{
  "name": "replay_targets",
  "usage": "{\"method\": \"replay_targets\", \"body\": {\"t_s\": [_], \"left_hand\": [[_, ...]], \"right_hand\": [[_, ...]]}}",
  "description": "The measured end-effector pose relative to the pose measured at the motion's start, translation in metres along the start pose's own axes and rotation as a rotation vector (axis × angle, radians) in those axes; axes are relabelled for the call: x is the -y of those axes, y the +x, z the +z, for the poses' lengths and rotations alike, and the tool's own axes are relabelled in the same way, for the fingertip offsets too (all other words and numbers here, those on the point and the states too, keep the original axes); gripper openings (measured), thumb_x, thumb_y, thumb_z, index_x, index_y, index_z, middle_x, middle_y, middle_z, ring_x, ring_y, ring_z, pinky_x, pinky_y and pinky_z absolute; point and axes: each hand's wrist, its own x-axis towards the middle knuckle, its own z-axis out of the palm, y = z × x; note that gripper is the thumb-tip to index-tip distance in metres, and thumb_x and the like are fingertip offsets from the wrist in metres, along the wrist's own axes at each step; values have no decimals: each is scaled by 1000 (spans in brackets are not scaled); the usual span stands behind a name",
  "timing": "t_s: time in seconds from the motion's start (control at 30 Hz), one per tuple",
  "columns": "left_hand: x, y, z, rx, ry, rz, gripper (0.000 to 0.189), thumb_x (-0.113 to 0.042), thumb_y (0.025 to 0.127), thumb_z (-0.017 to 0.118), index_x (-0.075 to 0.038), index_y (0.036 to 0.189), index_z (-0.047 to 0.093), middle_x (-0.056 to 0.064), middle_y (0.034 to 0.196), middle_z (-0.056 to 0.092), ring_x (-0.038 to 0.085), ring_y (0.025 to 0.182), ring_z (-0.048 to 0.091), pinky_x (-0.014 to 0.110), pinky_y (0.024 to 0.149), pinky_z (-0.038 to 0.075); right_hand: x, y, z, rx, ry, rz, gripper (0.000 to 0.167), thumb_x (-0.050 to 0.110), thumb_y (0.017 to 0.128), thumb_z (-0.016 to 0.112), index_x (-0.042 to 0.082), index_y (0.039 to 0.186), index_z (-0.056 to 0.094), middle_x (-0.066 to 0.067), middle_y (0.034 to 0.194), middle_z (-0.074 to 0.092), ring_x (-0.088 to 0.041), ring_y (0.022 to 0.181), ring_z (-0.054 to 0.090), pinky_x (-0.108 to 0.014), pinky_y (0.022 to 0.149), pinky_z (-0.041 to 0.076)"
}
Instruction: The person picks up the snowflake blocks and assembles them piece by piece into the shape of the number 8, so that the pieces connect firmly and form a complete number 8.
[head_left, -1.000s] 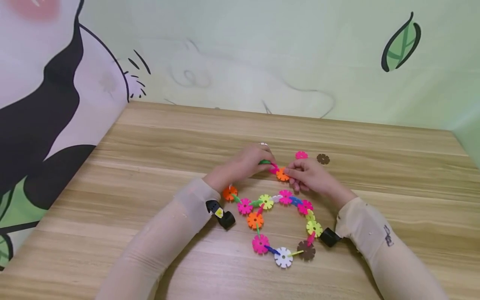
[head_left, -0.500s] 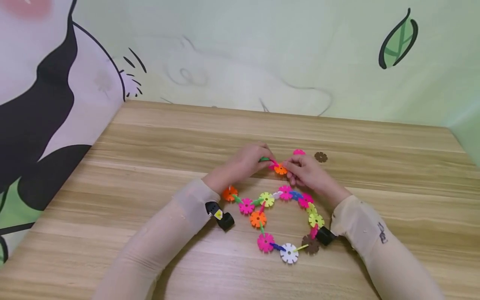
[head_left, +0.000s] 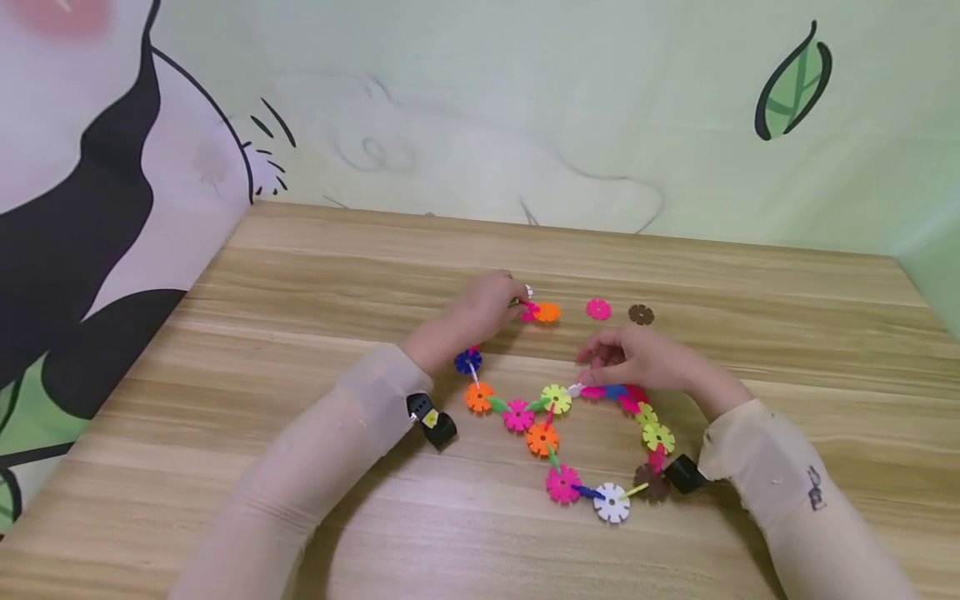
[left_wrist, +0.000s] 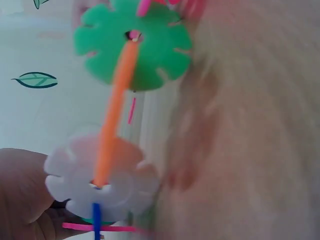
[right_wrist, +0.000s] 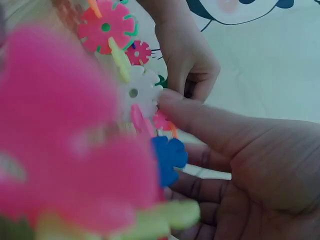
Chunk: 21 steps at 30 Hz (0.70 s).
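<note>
In the head view, my left hand (head_left: 486, 312) pinches a chain of interlocking flower-shaped plastic discs. An orange disc (head_left: 547, 312) and a pink one (head_left: 529, 311) stick out from its fingertips. The left wrist view shows a green disc (left_wrist: 145, 55) of this chain, joined by an edge-on orange disc (left_wrist: 114, 115) to a white one (left_wrist: 100, 175). My right hand (head_left: 637, 358) is over the far side of the chain's loop, fingers loosely bent. Its thumb overlaps the edge of a white disc (right_wrist: 137, 92) in the right wrist view, close to a blue disc (right_wrist: 170, 160).
A pink disc (head_left: 598, 309) and a brown disc (head_left: 641, 314) lie loose on the wooden table (head_left: 375, 517) beyond the hands. The loop's near side, with a white disc (head_left: 611, 503), lies between the forearms. A painted wall (head_left: 480, 108) rises behind the table.
My right hand has let go of the orange disc and come back toward the loop. My left hand has moved away from me and left with its chain. The loop has shifted right.
</note>
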Motion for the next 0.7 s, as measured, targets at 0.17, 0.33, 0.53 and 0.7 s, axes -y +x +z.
{"method": "replay_targets", "body": {"t_s": [0.17,0.33,0.53,0.7], "left_hand": [[0,-5,-5,59,40,36,14,-20,93,63,-9,94,72,3,91,71,16,79,59,29,75,50],[-1,-12,-7,127,36,81,22,-29,93,63,-11,104,69,2,87,68,14,74,56,28,69,48],[-7,-12,-8,184,-24,131,53,-39,89,66,-11,133,55,4,110,64,17,95,59,31,84,50],[-11,-9,1,238,-39,165,63,-39,89,67,-10,141,47,8,127,57,21,110,55,34,98,46]], "right_hand": [[-5,-8,-5,50,-4,-37,19,13,87,69,5,104,67,-3,88,65,-12,77,55,-21,70,48],[-13,-16,-18,82,31,-52,22,15,89,67,2,107,65,-6,93,67,-11,80,57,-22,71,50],[-16,-4,-36,-116,19,58,26,16,96,58,-3,113,62,-14,96,66,-17,81,59,-26,70,52],[-21,21,-42,-237,-87,226,36,25,97,57,-3,119,58,-17,96,66,-19,76,62,-29,66,53]]}}
